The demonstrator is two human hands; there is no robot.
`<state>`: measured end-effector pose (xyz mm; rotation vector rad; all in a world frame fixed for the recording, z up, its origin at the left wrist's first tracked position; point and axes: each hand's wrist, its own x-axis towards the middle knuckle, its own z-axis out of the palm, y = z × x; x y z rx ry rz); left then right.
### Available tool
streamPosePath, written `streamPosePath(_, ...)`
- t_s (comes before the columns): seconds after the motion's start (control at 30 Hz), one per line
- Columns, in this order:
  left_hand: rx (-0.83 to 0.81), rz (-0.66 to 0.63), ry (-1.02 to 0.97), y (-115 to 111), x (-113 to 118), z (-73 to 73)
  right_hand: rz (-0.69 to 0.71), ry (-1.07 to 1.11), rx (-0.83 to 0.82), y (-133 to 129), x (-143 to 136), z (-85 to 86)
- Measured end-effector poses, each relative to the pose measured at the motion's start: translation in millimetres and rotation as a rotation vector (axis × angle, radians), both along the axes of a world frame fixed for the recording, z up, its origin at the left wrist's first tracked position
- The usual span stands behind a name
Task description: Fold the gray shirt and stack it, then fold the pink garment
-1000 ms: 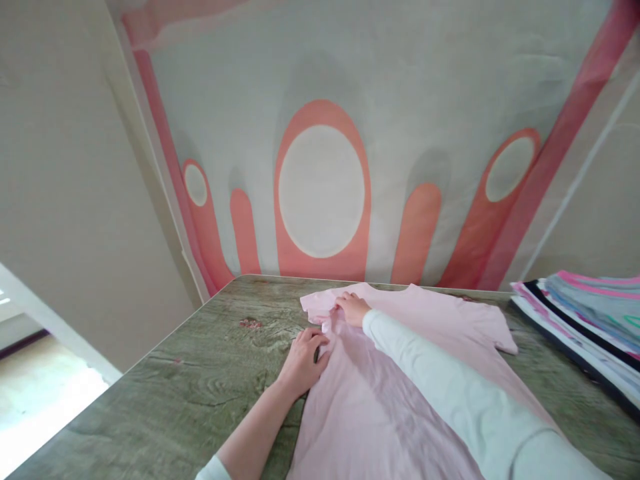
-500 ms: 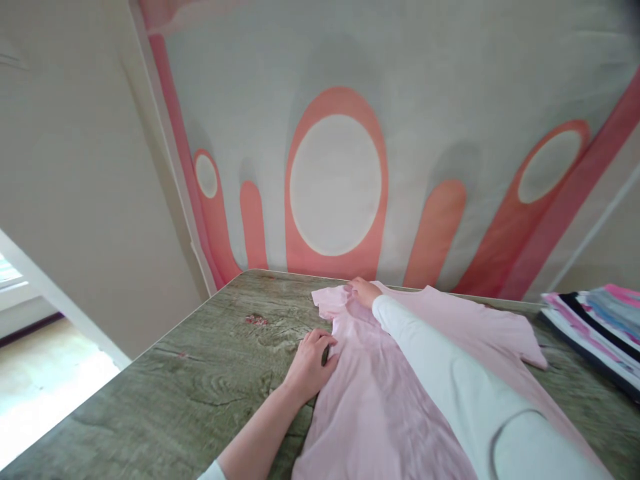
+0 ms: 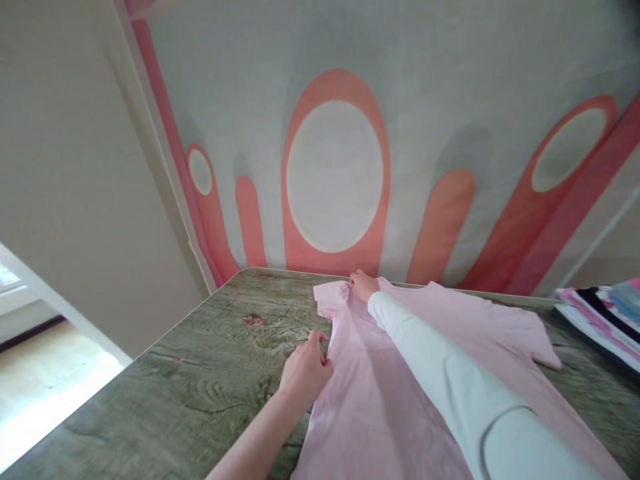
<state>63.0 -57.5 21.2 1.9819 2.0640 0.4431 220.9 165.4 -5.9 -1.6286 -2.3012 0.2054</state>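
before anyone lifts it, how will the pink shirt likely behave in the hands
The pink shirt will probably be floppy: it lies flat on the table, with soft creases down its front. It looks thin, so likely light for its size. Lifted at one shoulder, where the right hand is, it would probably sag and fold.

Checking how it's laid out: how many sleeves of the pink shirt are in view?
2. One sleeve lies toward the picture's left, beside the right hand; the other sleeve lies toward the picture's right, near the stack of folded clothes.
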Motion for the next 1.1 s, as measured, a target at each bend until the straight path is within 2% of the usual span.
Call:
streamPosePath(0.17,-0.028,0.003,0.139,-1.2,-1.8,8.6,-0.052,0.048,0.024,-9.0,-3.9,7.0)
streamPosePath(0.3,0.105,-0.168,0.183,-7.5,5.4,14.6,0.017,0.078,0.023,-32.2,1.8,19.6)
streamPosePath(0.4,0.109,-0.360,0.190,-15.7,18.6,16.4,0.173,0.069,0.014,-76.2,10.9,18.9)
streamPosePath(0.43,0.094,-0.413,0.198,-18.4,22.9,14.8,0.281,0.064,0.019,-94.9,15.2,15.9)
streamPosePath(0.5,0.055,-0.487,0.225,-23.2,29.0,7.8,0.479,0.054,0.027,-131.4,27.7,7.8)
streamPosePath(0.53,0.040,-0.509,0.242,-25.1,30.5,3.0,0.525,0.045,0.026,-146.3,36.8,3.6)
streamPosePath(0.6,0.034,-0.540,0.274,-27.5,30.6,-6.7,0.519,0.024,0.024,-164.0,62.8,-3.2)
streamPosePath(0.67,0.053,-0.555,0.304,-28.2,28.7,-13.5,0.484,-0.028,-0.022,-164.0,99.2,-7.5)
streamPosePath(0.8,0.077,-0.561,0.346,-28.0,26.8,-15.1,0.155,-0.162,-0.099,-136.9,180.3,-13.2)
streamPosePath(0.87,0.084,-0.554,0.358,-28.4,27.4,-12.7,-0.018,-0.213,-0.107,-128.1,206.2,-15.4)
streamPosePath(0.93,0.093,-0.556,0.366,-28.9,28.2,-10.7,-0.110,-0.228,-0.109,-130.9,212.9,-16.0)
streamPosePath(0.97,0.097,-0.559,0.369,-29.0,28.5,-10.1,-0.099,-0.219,-0.115,-137.0,209.0,-15.3)
streamPosePath(1.0,0.102,-0.561,0.372,-29.0,28.7,-9.7,-0.050,-0.201,-0.126,-145.8,201.3,-13.9)
streamPosePath(1.1,0.104,-0.555,0.382,-28.4,29.6,-9.9,0.253,-0.111,-0.159,-180.8,167.2,-5.0)
